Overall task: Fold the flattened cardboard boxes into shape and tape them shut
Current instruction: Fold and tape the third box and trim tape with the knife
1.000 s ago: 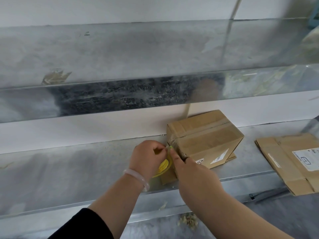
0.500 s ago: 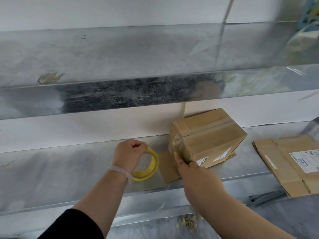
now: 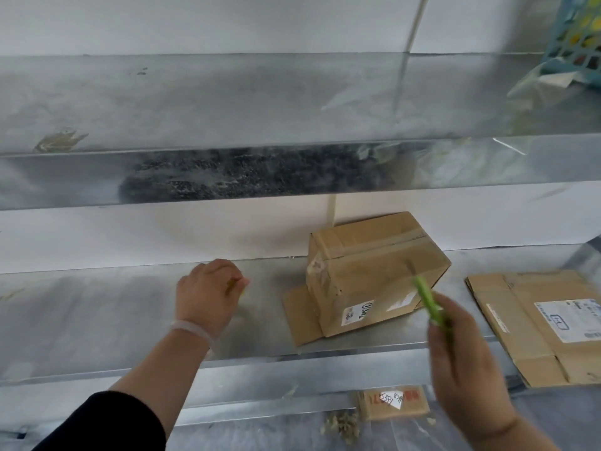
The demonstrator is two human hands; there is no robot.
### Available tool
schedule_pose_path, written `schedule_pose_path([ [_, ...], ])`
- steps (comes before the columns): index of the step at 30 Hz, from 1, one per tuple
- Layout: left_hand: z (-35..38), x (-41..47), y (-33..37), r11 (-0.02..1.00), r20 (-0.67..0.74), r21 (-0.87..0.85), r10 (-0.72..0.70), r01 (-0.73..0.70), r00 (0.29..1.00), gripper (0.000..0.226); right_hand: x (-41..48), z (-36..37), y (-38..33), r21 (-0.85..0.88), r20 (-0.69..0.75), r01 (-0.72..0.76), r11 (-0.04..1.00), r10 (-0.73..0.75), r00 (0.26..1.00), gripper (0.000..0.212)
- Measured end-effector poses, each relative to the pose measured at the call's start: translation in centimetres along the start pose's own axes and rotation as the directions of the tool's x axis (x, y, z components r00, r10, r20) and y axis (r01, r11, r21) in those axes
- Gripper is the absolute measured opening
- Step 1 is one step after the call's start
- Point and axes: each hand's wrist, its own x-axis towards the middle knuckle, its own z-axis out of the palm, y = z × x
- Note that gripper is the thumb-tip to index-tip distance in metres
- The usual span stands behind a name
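the fingers (image 3: 450, 312) of the right hand (image 3: 465, 353) now clamp a blurred green tool (image 3: 426, 297), having come off the taped box (image 3: 374, 265) they pressed half a second ago. the left hand (image 3: 206, 296) has slid left with its fingers curled; whether it keeps the tape roll, i cannot tell. the box sits closed on the shelf (image 3: 97, 320), so the flattened box (image 3: 520, 323) on its right looks next.

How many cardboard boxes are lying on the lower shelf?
2: a taped box in the middle and a flattened box at the right end. The flat cardboard under the taped one may be a third.
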Motion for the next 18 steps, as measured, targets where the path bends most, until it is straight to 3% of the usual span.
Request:
schedule_pose_path([
  [3, 0.5, -1.3, 0.1, 0.998, -0.025, 0.058, -0.022, 0.024, 0.999, 0.033, 1.3, -1.2, 5.2, -0.058, -0.028, -0.339, 0.939, 0.338, 0.941, 0.036],
  [6, 1.6, -3.4, 1.1, 0.997, -0.016, 0.071, 0.017, -0.016, 1.0, 0.033, 4.0, -0.7, 9.1, -0.2, 0.156, -0.544, 0.815, 0.574, 0.804, 0.044],
  [9, 2.4, -4.5, 1.8, 0.999, -0.014, 0.052, -0.003, 0.004, 1.0, 0.034, 5.5, 0.7, 11.2, -0.358, 0.32, -0.46, 0.813, 0.569, 0.757, 0.047],
  [13, 3.9, -5.6, 2.4, 0.999, 0.0, 0.044, -0.021, 0.021, 1.0, 0.031, 6.8, 2.5, 13.0, -0.392, 0.394, -0.417, 0.82, 0.559, 0.73, 0.048],
  [18, 5.8, -7.4, 2.9, 0.991, 0.097, 0.096, -0.104, 0.094, 0.99, 0.031, 7.6, 3.0, 13.6, -0.526, 0.534, -0.12, 0.842, 0.438, 0.723, 0.054],
])
